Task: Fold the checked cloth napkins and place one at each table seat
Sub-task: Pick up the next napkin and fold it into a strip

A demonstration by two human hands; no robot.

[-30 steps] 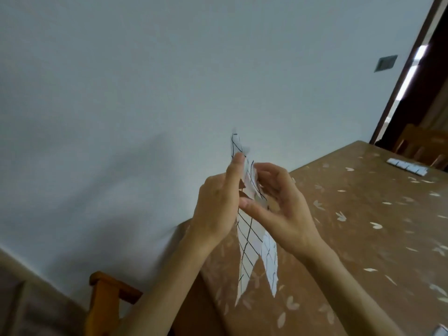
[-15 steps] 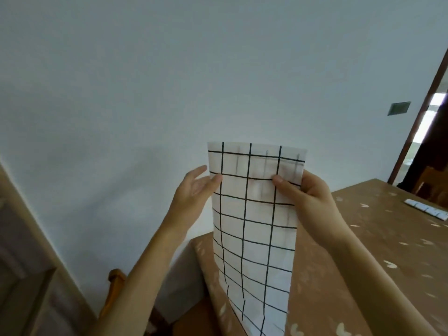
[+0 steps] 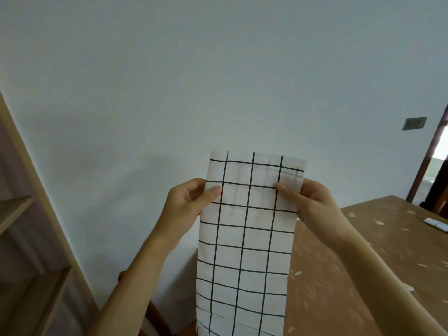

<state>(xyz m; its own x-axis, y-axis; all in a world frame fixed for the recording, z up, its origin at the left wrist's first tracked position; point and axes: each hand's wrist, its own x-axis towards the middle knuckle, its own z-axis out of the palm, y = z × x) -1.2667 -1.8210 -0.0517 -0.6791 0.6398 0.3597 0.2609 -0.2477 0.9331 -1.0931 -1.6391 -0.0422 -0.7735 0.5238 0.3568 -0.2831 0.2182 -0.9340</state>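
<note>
Napkin: the checked cloth napkin (image 3: pixel 247 238) is up in the air in front of the wall (image 3: pixel 218 81), over the near corner of the table (image 3: pixel 363 263). It hangs as a long upright strip, and its lower end runs out of the bottom of the view.

Left hand: my left hand (image 3: pixel 186 202) pinches the strip's left edge near the top, thumb on the front and fingers curled behind.

Right hand: my right hand (image 3: pixel 312 202) pinches the right edge at the same height, thumb in front and fingers behind.

Layers: faint grey lines show through the cloth near the top, so I take it to be doubled over lengthwise already.

Feel: I judge it light, thin and limp. It droops wherever I am not holding it and will not keep a shape by itself. It is neither fragile nor slippery, but two loose layers can slide apart.

Where to hold: at the side edges close to the top corners, both layers in each pinch and a little tension across.

Next fold: probably easier with the strip laid flat on the table.

Seat: a chair (image 3: pixel 158 322) stands below my left arm.

Far end: a small white strip (image 3: pixel 436 224) lies on the table; possibly another napkin, too small to tell.
</note>
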